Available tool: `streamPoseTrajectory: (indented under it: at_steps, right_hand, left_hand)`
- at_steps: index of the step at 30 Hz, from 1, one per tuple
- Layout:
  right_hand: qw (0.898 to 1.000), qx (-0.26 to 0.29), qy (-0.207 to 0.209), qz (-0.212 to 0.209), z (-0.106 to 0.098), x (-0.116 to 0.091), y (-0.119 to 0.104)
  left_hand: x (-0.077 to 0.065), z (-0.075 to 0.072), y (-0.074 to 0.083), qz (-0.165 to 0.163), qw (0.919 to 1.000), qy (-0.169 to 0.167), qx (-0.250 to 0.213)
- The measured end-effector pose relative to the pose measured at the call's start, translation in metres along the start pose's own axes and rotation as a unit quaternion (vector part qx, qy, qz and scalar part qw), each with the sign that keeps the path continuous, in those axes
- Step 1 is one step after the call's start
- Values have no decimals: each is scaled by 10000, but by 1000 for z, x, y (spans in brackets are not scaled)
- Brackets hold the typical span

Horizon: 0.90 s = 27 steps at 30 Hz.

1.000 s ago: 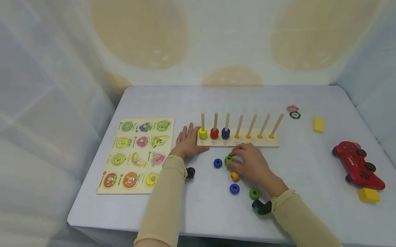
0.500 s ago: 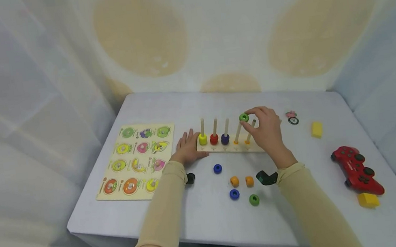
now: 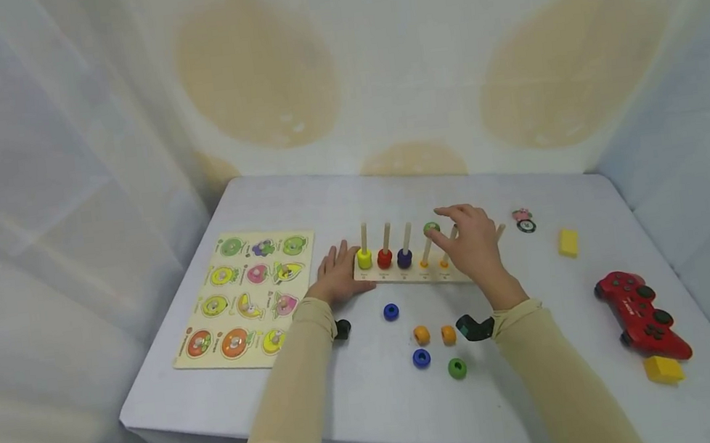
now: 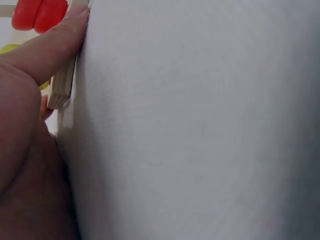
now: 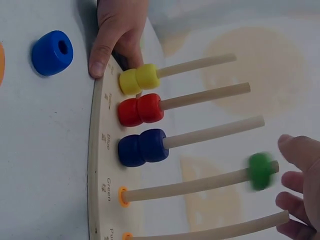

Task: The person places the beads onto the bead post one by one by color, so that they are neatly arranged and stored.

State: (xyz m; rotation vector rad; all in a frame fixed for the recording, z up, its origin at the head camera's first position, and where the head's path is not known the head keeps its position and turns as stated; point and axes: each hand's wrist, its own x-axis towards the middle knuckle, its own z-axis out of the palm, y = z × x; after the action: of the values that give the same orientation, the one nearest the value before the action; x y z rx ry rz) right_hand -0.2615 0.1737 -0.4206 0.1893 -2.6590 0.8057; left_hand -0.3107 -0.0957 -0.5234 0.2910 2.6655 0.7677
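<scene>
Pale wooden peg rack point(image 3: 394, 273) w/ upright dowels is set crosswise, L end at the L hand point(image 3: 338, 280), other end partly hidden by the R hand point(image 3: 472, 241), prob. so every peg is reachable w/o stretching. Left of the L hand, a flat cream board of colourful fruit shapes point(image 3: 242, 271) is laid, seemingly out of the way.

L hand is spread, fingers straight, thumb laid along the rack's front edge; it isn't clenched, & the end is apparently braced vs. skidding. Just right of it, paired yellow point(image 5: 139, 79), red point(image 5: 141, 109) & dark blue beads point(image 5: 143, 147) are stacked on separate pegs.

Nearer the body than the R hand, loose blue point(image 3: 391, 312), orange point(image 3: 422, 335) & green beads point(image 3: 457, 368) are scattered, prob. for quick pickup.

R hand is held up, fingers parted & released: a rounded green bead point(image 5: 260, 171) is threaded round the tip of the peg printed "Green", just beside the fingertips but untouched; blurred, so prob. sliding.

Well right of the R hand, a red plastic game controller point(image 3: 644, 315) & yellow blocks point(image 3: 568, 242) are set aside.
</scene>
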Motion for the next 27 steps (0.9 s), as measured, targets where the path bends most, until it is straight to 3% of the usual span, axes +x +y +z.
streamPoseTrajectory:
  at_steps: [8, 12, 14, 16, 19, 21, 24, 27]
  right_hand:
    - [9945, 850, 482, -384, -10, -12, 9]
    - [9940, 925, 358, -463, -16, -29, 15]
    - [9961, 829, -90, -276, -17, -44, 19]
    - [9939, 709, -841, -41, -17, -62, 26]
    - [9747, 549, -2152, 239, -15, -92, 39]
    - [9599, 561, -2725, 343, -13, -111, 48]
    - [9520, 634, -2962, 438, -8, -136, 56]
    - [9586, 519, -2747, 544, -2, -154, 56]
  left_hand:
    - [-3, 2, 1, -77, 9999, -56, 38]
    - [-3, 2, 2, -137, 9998, -62, 92]
    - [-2, 3, 2, -154, 9998, -74, 123]
    - [-3, 4, 3, -148, 9997, -84, 147]
    - [-6, 2, 5, -85, 9998, -97, 136]
    - [-7, 0, 6, -50, 9999, -107, 100]
    - [-5, -1, 6, -82, 9999, -123, 84]
    - [1, 0, 4, -154, 9997, -124, 172]
